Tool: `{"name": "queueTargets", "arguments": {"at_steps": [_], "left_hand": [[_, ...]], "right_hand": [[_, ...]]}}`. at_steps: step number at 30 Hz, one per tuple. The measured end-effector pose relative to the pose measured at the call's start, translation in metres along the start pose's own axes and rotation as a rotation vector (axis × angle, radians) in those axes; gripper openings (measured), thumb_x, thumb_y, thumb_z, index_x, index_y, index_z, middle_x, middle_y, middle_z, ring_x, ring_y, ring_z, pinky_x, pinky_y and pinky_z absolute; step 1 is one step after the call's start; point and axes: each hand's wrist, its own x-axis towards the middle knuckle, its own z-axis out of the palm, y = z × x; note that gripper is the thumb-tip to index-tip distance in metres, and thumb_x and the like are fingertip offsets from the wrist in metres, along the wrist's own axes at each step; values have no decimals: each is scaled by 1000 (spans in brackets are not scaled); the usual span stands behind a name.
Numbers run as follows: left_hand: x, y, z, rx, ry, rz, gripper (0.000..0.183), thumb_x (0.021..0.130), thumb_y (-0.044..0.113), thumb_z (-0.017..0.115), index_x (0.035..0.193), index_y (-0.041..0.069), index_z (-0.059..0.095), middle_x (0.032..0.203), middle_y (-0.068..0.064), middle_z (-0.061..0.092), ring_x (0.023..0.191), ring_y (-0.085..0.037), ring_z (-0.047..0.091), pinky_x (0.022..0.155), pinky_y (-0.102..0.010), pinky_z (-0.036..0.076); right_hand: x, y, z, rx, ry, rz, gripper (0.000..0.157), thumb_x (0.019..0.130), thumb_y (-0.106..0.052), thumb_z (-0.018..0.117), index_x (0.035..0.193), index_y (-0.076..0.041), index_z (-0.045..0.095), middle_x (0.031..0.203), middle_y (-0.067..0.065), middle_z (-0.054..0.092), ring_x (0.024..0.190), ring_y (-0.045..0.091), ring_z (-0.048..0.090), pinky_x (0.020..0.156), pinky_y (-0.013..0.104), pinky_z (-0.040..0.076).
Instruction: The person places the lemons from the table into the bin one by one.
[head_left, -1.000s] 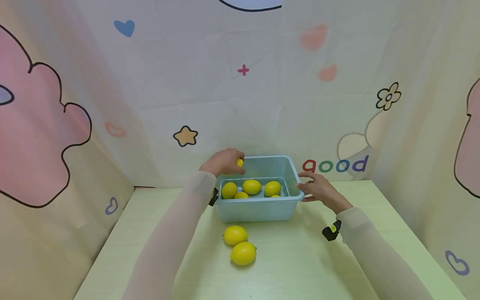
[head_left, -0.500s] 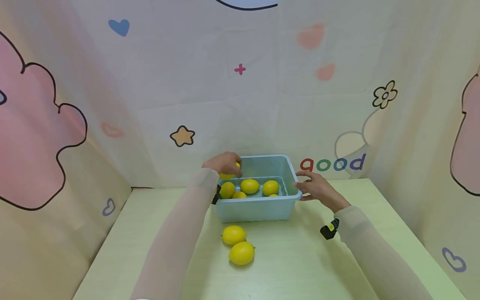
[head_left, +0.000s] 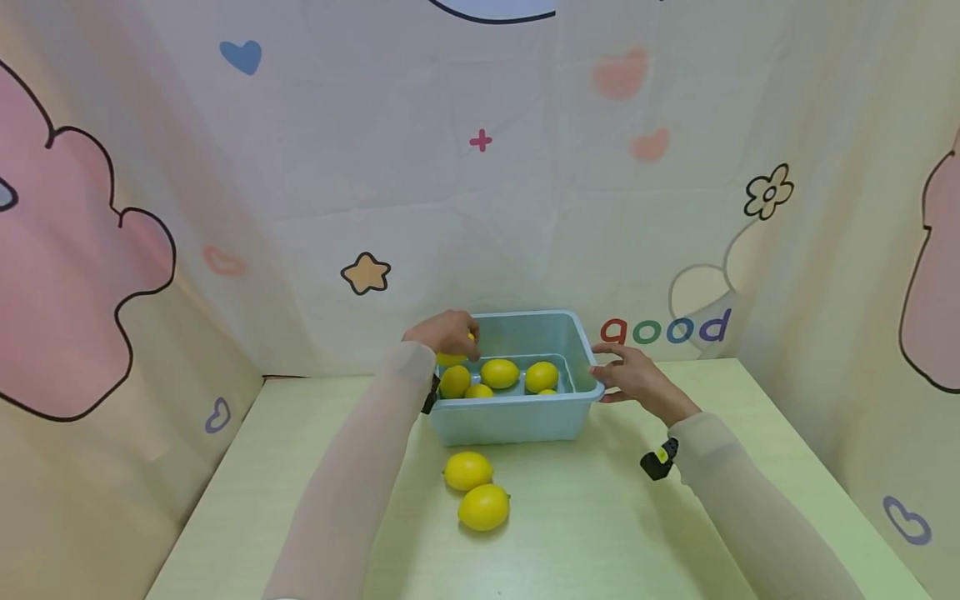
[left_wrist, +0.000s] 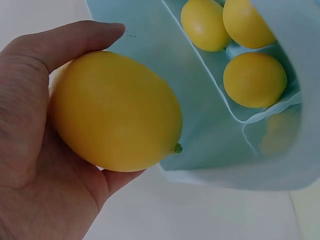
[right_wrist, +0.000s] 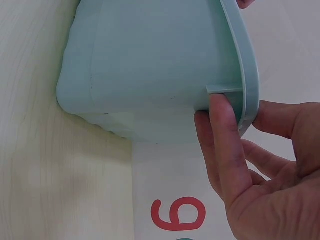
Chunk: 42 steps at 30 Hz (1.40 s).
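In the head view my left hand (head_left: 447,332) is over the back left part of a light blue plastic bin (head_left: 517,417). It holds a yellow lemon (left_wrist: 117,112) between thumb and fingers, large in the left wrist view, stem end toward the bin. Several more lemons (head_left: 499,374) lie inside the bin. My right hand (head_left: 633,379) is at the bin's right end, pinching the rim; the right wrist view has its fingers (right_wrist: 227,135) under the lip and the thumb against the rim's other side.
Two lemons lie on the pale tabletop (head_left: 585,533) before the bin: one lemon (head_left: 468,471) near its front wall, another lemon (head_left: 483,507) closer to me. A printed cloth backdrop (head_left: 517,250) rises directly behind the bin, with cloth on both sides.
My left hand has lowered slightly with its lemon, toward the inside of the bin. The right hand keeps its place on the rim. The head view has shifted slightly.
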Motion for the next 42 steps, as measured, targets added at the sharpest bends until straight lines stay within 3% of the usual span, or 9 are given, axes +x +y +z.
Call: {"name": "queueTargets", "arguments": {"at_steps": [5, 10, 19, 32, 42], "left_hand": [[-1, -1, 1, -20, 4, -6, 23, 84, 33, 75, 100, 19, 65, 105, -1, 61, 94, -21, 56, 74, -30, 50], [-3, 0, 1, -25, 14, -11, 30, 84, 34, 75, 107, 19, 64, 111, 0, 61, 99, -22, 56, 84, -35, 53], [-6, 0, -2, -5, 9, 18, 48, 89, 37, 68, 134, 25, 57, 142, -5, 54, 123, -24, 53, 103, -47, 49], [-19, 9, -6, 18, 8, 63, 49, 91, 39, 65, 137, 26, 54, 149, -3, 48, 132, -24, 47, 111, -49, 43], [-35, 17, -13, 95, 73, 145, 52, 92, 42, 64, 140, 26, 53, 151, 2, 46, 139, -23, 42, 117, -45, 36]], "right_hand": [[0, 1, 1, -4, 6, 1, 56, 99, -18, 57, 150, -9, 33, 134, 30, 50, 92, 25, 66, 87, 43, 60], [0, 1, 2, -7, 8, -2, 58, 99, -19, 57, 151, -9, 33, 134, 29, 50, 93, 26, 66, 82, 38, 61], [-1, -1, 3, -7, 2, -3, 57, 99, -19, 57, 150, -9, 33, 133, 27, 51, 95, 26, 67, 83, 39, 61], [-1, -1, 5, -10, 1, -1, 58, 99, -20, 57, 151, -9, 32, 133, 27, 51, 95, 26, 66, 86, 41, 60], [-1, -1, 3, -6, -4, -10, 59, 99, -21, 57, 151, -8, 31, 137, 30, 48, 94, 25, 66, 87, 42, 60]]}}
